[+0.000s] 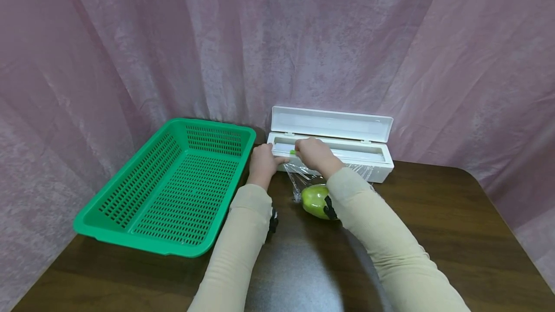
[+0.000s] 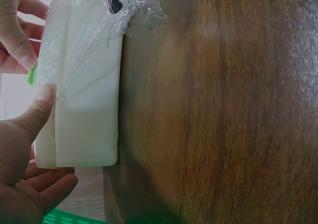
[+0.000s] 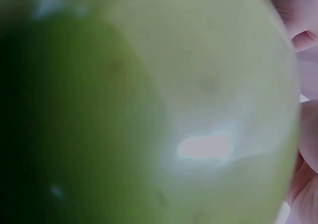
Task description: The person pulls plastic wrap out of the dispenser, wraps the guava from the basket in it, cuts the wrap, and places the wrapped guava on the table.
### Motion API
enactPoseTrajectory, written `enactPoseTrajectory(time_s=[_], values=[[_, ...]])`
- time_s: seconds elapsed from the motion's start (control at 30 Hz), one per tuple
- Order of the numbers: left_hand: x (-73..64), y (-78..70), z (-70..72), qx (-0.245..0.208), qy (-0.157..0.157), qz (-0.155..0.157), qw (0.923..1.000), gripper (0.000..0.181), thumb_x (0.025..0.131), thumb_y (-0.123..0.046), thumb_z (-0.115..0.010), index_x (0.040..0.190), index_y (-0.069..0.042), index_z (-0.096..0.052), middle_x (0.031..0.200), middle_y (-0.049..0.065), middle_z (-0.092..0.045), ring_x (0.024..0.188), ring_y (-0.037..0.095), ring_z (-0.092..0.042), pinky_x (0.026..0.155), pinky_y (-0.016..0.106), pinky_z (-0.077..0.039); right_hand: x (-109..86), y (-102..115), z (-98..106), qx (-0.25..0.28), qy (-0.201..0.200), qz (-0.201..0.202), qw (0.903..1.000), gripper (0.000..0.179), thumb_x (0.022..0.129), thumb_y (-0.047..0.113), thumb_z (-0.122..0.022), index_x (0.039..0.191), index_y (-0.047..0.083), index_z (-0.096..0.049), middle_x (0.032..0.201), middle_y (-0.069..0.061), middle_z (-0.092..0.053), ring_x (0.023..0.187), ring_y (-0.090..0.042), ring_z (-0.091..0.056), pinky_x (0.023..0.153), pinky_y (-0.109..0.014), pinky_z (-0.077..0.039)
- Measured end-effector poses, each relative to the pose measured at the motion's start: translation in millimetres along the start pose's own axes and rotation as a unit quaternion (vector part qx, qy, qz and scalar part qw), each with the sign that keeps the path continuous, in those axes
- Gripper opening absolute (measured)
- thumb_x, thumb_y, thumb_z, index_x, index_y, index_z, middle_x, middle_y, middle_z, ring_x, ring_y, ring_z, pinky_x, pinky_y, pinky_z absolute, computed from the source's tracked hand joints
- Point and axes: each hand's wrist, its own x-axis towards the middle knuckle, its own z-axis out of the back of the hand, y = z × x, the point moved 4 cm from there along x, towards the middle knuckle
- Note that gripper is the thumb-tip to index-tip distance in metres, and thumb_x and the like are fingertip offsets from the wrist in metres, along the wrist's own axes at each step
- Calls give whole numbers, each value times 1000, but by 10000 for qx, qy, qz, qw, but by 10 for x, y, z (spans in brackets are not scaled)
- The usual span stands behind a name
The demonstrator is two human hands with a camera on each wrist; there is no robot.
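A white cling film dispenser [image 1: 381,173] lies on the table, its long lid [image 1: 331,123] tilted up at the back. My left hand [image 1: 262,160] grips the left end of it; in the left wrist view the thumb [image 2: 43,97] lies on the top edge. My right hand [image 1: 318,153] pinches a small green slider cutter [image 2: 32,76] on the dispenser's top rail, close to the left thumb. Clear cling film [image 1: 297,184] stretches from the dispenser down to a smooth green fruit [image 1: 314,200] under my right wrist. The fruit fills most of the right wrist view, with film over it.
To the left stands a green perforated plastic basket [image 1: 195,191], with my left forearm close along its right side. The dark brown wooden table [image 1: 446,235] has a rounded corner at the back right. A pink curtain [image 1: 347,37] hangs behind everything.
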Motion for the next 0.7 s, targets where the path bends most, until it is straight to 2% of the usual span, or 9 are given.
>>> enactPoseTrajectory(time_s=[0.27,0.7], values=[[14,27,-8,57,7,5,10000,53,72,-45,-78,99,-1,-67,95,19,-69,90,34,-65,76,42,-53,-4,10,-1,60,-5,13,10000,21,96,20,-53,105,5,-64,103,-11,-70,95,-28,-65,86,-41,-52],[26,29,-45,159,124,102,9997,62,72,-47,-77,113,-2,-66,105,20,-68,96,33,-64,79,41,-53,-53,27,17,-16,205,111,9997,17,97,13,-49,106,3,-60,103,-14,-68,94,-29,-65,84,-39,-53]])
